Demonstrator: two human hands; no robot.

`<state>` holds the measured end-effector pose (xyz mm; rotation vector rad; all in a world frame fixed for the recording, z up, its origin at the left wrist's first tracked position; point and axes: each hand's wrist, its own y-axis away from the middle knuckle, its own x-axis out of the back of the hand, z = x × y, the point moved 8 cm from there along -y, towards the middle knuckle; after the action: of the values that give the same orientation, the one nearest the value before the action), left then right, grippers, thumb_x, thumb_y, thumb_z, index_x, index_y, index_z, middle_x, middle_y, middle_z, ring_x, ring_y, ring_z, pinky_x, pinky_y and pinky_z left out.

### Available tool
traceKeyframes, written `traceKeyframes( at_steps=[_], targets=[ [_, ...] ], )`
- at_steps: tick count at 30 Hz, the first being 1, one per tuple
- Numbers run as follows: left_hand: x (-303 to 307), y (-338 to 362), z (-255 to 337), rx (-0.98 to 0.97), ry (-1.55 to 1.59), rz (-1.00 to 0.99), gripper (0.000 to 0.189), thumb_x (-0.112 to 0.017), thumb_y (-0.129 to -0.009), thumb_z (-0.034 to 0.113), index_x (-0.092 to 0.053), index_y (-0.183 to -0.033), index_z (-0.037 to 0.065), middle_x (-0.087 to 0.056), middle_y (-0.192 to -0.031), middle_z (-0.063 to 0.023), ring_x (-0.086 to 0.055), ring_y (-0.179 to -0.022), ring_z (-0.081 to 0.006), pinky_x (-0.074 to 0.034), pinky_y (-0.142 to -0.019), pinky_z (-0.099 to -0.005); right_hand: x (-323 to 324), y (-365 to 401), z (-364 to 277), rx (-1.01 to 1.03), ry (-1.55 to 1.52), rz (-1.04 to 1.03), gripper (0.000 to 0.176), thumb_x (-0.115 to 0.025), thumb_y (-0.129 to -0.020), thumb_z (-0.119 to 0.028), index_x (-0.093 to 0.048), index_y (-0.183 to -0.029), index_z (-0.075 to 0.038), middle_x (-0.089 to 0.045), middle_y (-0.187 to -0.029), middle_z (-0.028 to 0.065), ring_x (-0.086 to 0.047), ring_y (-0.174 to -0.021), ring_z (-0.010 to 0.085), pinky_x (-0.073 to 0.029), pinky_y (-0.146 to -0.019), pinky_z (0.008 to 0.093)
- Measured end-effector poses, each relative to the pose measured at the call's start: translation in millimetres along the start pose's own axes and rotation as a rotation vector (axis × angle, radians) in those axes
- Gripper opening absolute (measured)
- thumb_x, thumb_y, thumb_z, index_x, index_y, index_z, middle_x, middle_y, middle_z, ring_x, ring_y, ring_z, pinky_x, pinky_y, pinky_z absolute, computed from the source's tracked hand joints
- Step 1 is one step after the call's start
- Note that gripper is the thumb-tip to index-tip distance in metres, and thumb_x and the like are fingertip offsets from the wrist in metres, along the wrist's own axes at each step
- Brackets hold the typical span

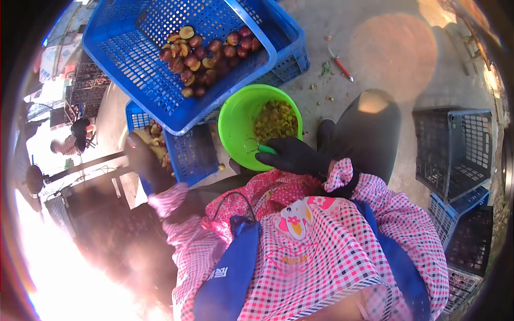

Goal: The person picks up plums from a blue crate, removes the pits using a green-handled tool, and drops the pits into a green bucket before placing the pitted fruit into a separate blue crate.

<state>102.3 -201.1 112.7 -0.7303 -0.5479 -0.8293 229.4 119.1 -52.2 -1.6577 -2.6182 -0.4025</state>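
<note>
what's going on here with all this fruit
A seated person in dark gloves is handling reddish fruit. The right hand holds a small green-handled loop tool over a green bowl of yellowish bits. The left hand, blurred, reaches into the lower blue crate. The fruit, some halved, lies in the tilted upper crate.

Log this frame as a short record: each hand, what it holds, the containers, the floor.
left hand: gloved, reaching into lower blue crate of fruit; grip blurred
right hand: gloved, holds green-handled loop tool at the bowl's rim
green bowl: yellowish scraps inside
upper blue crate: tilted, holds halved dark fruit
floor: red-handled tool; stacked crates to the right
</note>
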Motion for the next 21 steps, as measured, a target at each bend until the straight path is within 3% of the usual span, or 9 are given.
traceKeyframes(
  at_steps=[1,3,5,7,8,10,15,19,21],
  targets=[
    [11,-30,0,-0.390,-0.406,0.118,0.058,-0.054,-0.094,0.046,-0.055,-0.123,-0.005,-0.065,-0.110,-0.0183,-0.064,-0.098,-0.0273,-0.051,-0.085,-0.0374,6,-2,-7,0.006,0.003,0.002,0.054,-0.055,-0.088,-0.055,-0.066,-0.095,-0.003,-0.068,-0.088,0.0213,-0.065,-0.086,0.0400,-0.049,-0.078,0.0466],
    [-10,-28,57,-0.666,-0.598,0.036,0.055,-0.060,-0.091,0.041,-0.056,-0.126,-0.002,-0.064,-0.115,-0.0215,-0.064,-0.103,-0.0293,-0.049,-0.090,-0.0378,8,-3,-3,-0.123,0.200,-0.024,0.050,-0.056,-0.088,-0.053,-0.066,-0.097,-0.005,-0.067,-0.089,0.0207,-0.065,-0.087,0.0390,-0.049,-0.078,0.0448],
    [-74,-31,97,-0.359,-0.125,-0.393,0.052,-0.064,-0.089,0.037,-0.058,-0.125,0.000,-0.064,-0.117,-0.0200,-0.062,-0.107,-0.0270,-0.047,-0.093,-0.0367,5,-10,-3,-0.034,0.058,0.009,0.047,-0.058,-0.089,-0.049,-0.066,-0.100,-0.004,-0.067,-0.089,0.0214,-0.065,-0.086,0.0378,-0.049,-0.077,0.0439],
    [-172,-39,113,-0.552,-0.225,-0.577,0.052,-0.063,-0.089,0.039,-0.058,-0.125,0.002,-0.065,-0.117,-0.0178,-0.062,-0.107,-0.0261,-0.046,-0.094,-0.0356,5,-10,-7,0.052,-0.083,0.042,0.044,-0.059,-0.090,-0.045,-0.065,-0.103,-0.003,-0.067,-0.089,0.0221,-0.066,-0.085,0.0366,-0.050,-0.076,0.0429],
    [-209,-23,137,-0.431,-0.241,-0.732,0.059,-0.063,-0.084,0.050,-0.062,-0.117,0.002,-0.061,-0.121,-0.0232,-0.063,-0.108,-0.0333,-0.047,-0.091,-0.0401,9,-9,-5,0.018,-0.093,0.085,0.043,-0.060,-0.090,-0.044,-0.065,-0.104,-0.003,-0.067,-0.089,0.0215,-0.066,-0.085,0.0359,-0.050,-0.076,0.0427],
    [-336,-46,100,-0.878,-0.360,-0.791,0.060,-0.060,-0.085,0.050,-0.059,-0.120,0.002,-0.062,-0.118,-0.0238,-0.062,-0.108,-0.0345,-0.048,-0.088,-0.0404,18,-9,-1,-0.128,-0.044,0.061,0.043,-0.060,-0.091,-0.041,-0.063,-0.109,-0.002,-0.067,-0.087,0.0196,-0.067,-0.086,0.0335,-0.050,-0.078,0.0418],
    [-446,-47,84,-0.665,-0.356,-0.973,0.053,-0.060,-0.085,0.045,-0.058,-0.119,0.005,-0.066,-0.103,-0.0172,-0.065,-0.090,-0.0332,-0.050,-0.076,-0.0407,41,-6,-5,-0.130,-0.220,0.147,0.045,-0.059,-0.090,-0.045,-0.062,-0.111,-0.006,-0.067,-0.090,0.0214,-0.066,-0.087,0.0368,-0.050,-0.078,0.0423],
    [-380,-18,104,-0.459,-0.286,-1.125,0.049,-0.061,-0.084,0.044,-0.058,-0.116,0.006,-0.065,-0.096,-0.0140,-0.064,-0.082,-0.0301,-0.050,-0.071,-0.0384,46,-8,-1,-0.256,-0.248,0.097,0.045,-0.058,-0.090,-0.045,-0.060,-0.113,-0.006,-0.067,-0.091,0.0209,-0.067,-0.087,0.0352,-0.050,-0.079,0.0415],
    [-323,8,138,-0.212,-0.122,-1.247,0.048,-0.062,-0.084,0.044,-0.058,-0.114,0.007,-0.065,-0.093,-0.0123,-0.063,-0.078,-0.0286,-0.050,-0.068,-0.0372,49,-9,-3,-0.209,-0.271,0.140,0.044,-0.057,-0.091,-0.044,-0.060,-0.112,-0.006,-0.067,-0.090,0.0213,-0.067,-0.086,0.0356,-0.050,-0.078,0.0425]
  ],
)
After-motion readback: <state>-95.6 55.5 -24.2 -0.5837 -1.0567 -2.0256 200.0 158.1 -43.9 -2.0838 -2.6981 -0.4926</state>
